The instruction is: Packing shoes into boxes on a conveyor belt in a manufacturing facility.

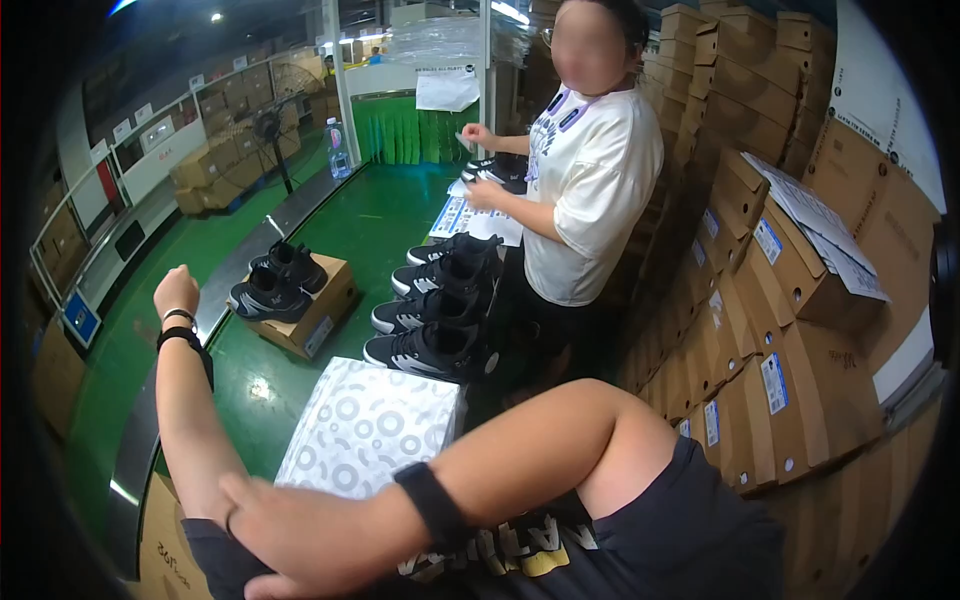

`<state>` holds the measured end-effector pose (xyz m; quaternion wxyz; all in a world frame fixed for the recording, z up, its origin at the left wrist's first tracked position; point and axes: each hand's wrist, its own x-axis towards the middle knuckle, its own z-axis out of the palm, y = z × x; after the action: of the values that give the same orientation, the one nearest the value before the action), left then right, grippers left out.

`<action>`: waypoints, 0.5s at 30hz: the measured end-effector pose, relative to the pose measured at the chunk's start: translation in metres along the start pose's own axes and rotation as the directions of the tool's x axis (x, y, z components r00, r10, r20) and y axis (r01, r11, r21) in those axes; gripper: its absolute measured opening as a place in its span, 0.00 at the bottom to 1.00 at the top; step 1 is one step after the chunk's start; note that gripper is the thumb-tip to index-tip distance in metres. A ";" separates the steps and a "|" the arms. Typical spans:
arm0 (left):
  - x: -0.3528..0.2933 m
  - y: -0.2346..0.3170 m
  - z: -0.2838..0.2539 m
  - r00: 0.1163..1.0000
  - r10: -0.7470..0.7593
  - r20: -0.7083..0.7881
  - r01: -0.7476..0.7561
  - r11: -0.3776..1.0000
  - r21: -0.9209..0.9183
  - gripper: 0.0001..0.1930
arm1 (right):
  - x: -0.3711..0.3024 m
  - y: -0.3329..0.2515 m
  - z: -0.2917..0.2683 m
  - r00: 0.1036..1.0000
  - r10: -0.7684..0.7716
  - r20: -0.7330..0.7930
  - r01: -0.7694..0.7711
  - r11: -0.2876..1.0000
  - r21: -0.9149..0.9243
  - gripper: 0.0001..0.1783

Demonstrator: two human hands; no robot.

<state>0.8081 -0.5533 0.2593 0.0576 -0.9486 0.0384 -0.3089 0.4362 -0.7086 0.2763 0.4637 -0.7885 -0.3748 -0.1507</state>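
My left arm reaches out over the left edge of the green table, its hand [178, 292] curled into a fist with nothing visible in it. Across my body, my right hand [300, 530] wraps round my left upper arm at the dark sleeve; some of its fingers are hidden. Beyond my right forearm lies a stack of white patterned wrapping paper [365, 420], touched by neither hand. A pair of black sneakers [275, 285] rests on a brown shoebox [315, 315], right of my left fist. More black sneakers [430, 325] stand in a row behind the paper.
Across the table [390, 200], a person in a white shirt [605, 190] handles something small beside a shoe and printed sheets [450, 218]. Brown shoeboxes [750, 390] are stacked high at the right. A clear bottle [338, 150] and a fan [270, 130] stand at the far left.
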 end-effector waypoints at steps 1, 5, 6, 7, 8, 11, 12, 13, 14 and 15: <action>-0.003 0.003 0.005 0.997 0.075 0.010 -0.076 0.995 0.059 0.08 | 0.006 0.000 0.005 1.000 -0.002 0.002 0.002 1.000 0.002 0.21; -0.019 0.035 0.022 0.952 0.306 0.027 -0.305 0.934 0.188 0.07 | 0.028 -0.011 -0.010 0.925 0.176 0.335 -0.124 0.977 -0.172 0.25; -0.023 0.045 0.024 0.934 0.351 0.071 -0.358 0.908 0.216 0.07 | 0.031 -0.014 -0.015 0.855 0.226 0.468 -0.171 0.973 -0.157 0.23; -0.026 0.056 0.024 0.918 0.385 0.099 -0.397 0.891 0.220 0.08 | 0.039 0.001 0.004 0.859 0.226 0.460 -0.171 0.972 -0.158 0.23; -0.029 0.062 0.027 0.900 0.415 0.133 -0.436 0.871 0.228 0.08 | 0.053 0.029 0.041 0.736 0.178 0.653 -0.188 0.981 -0.055 0.26; -0.033 0.063 0.050 0.864 0.451 0.224 -0.492 0.849 0.194 0.08 | 0.058 0.017 0.051 0.651 0.006 0.759 -0.075 0.996 0.056 0.24; -0.030 0.067 0.050 0.863 0.456 0.216 -0.496 0.846 0.195 0.08 | 0.051 -0.010 0.034 0.717 -0.101 0.690 0.083 0.995 0.058 0.18; -0.022 0.072 0.041 0.874 0.452 0.180 -0.482 0.853 0.198 0.08 | 0.039 -0.038 0.012 0.762 -0.223 0.609 0.250 0.967 0.041 0.13; -0.020 0.071 0.043 0.883 0.440 0.164 -0.467 0.863 0.194 0.08 | 0.029 -0.049 0.001 0.773 -0.348 0.530 0.398 0.917 0.023 0.09; -0.016 0.069 0.044 0.926 0.360 0.113 -0.374 0.915 0.151 0.08 | 0.017 -0.051 -0.001 0.776 -0.453 0.438 0.454 0.884 0.110 0.09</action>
<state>0.8184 -0.6157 0.2060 0.1969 -0.9280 0.1869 -0.2550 0.4101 -0.6870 0.3183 0.3128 -0.6884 -0.6505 -0.0710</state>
